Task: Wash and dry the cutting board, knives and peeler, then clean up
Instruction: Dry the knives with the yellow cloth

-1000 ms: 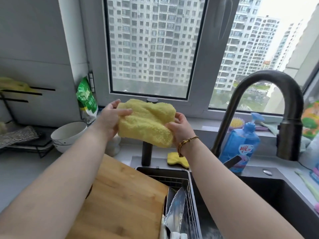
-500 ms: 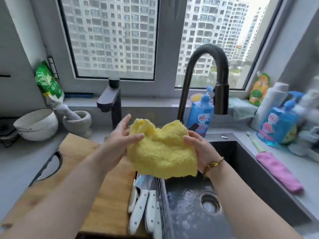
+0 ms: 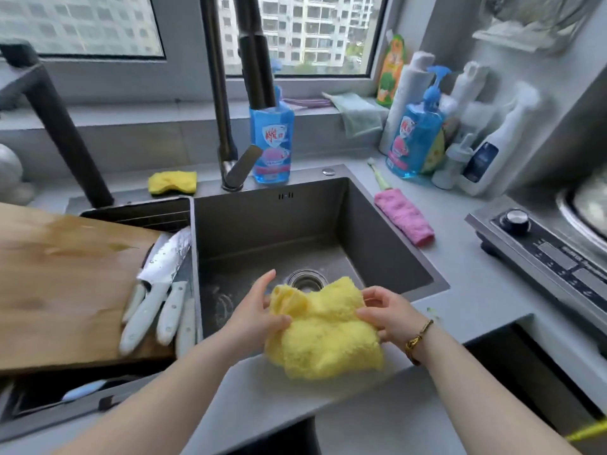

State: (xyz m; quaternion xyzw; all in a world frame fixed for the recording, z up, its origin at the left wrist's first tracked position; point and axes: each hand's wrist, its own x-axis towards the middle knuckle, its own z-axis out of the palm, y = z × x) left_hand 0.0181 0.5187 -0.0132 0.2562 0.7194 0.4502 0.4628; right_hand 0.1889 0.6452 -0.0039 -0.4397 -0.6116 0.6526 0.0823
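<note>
A fluffy yellow cloth (image 3: 325, 333) hangs over the near rim of the sink (image 3: 410, 257), held from both sides. My left hand (image 3: 256, 313) grips its left edge, thumb on top. My right hand (image 3: 384, 313) pinches its right edge. The wooden cutting board (image 3: 62, 284) lies across the left basin. Several white-handled knives (image 3: 154, 297) rest at the board's right edge, blades wet, pointing away from me.
A dark tap (image 3: 226, 93) arches over the sink beside a blue soap bottle (image 3: 272, 139). A yellow sponge (image 3: 172, 182) lies behind the left basin. A pink cloth (image 3: 404, 216) lies right of the sink; bottles (image 3: 417, 133) and a stove (image 3: 538, 244) stand beyond.
Both hands have brought the yellow cloth down from window height to the sink's near rim. The view has swung down and to the right.
</note>
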